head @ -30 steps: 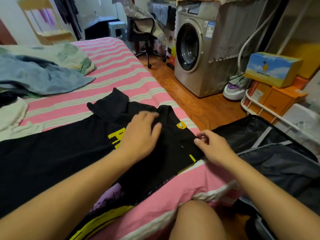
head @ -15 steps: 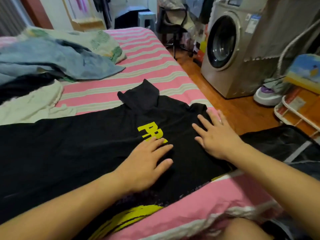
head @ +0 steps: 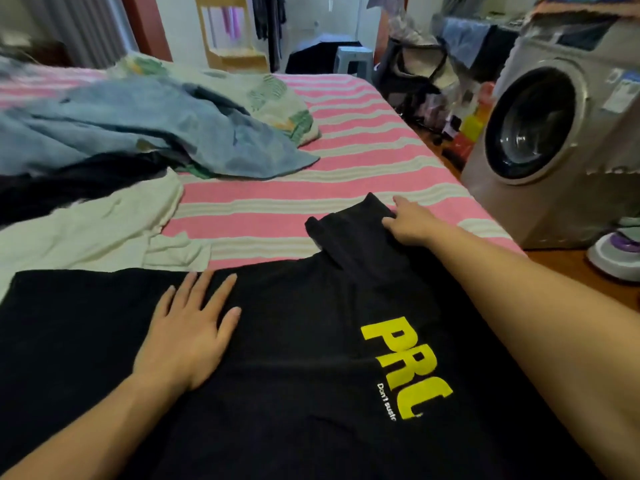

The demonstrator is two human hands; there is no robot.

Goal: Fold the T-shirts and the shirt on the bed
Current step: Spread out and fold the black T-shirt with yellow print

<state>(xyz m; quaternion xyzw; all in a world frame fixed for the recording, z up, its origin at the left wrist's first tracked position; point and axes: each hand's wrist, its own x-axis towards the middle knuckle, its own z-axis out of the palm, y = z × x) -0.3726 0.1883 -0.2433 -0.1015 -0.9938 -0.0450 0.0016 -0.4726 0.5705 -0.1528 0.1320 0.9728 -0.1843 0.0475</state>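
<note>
Pinching the black sleeve [head: 349, 233] at its far edge, my right hand [head: 410, 225] has its fingers curled onto the cloth, thumb side toward me. My left hand [head: 188, 332] lies flat, fingers spread and straight, pressing the black T-shirt [head: 277, 393] near its far hem edge. That T-shirt is spread across the near part of the bed [head: 346, 161], covering most of the foreground; yellow letters [head: 403, 365] with a line of small white text run along its right side, turned sideways to me. The sleeve sticks out from the shirt's far edge onto the pink and cream striped sheet.

To the left, just beyond the shirt and touching its far edge, a cream garment [head: 90, 230] lies rumpled. Behind it sit a dark garment [head: 79, 185] and a blue cloth [head: 156, 129], heaped together, with a pale leaf-print pillow [head: 273, 98] beyond them. Off the bed to the right stands a washing machine [head: 540, 140], its round door facing the bed.
</note>
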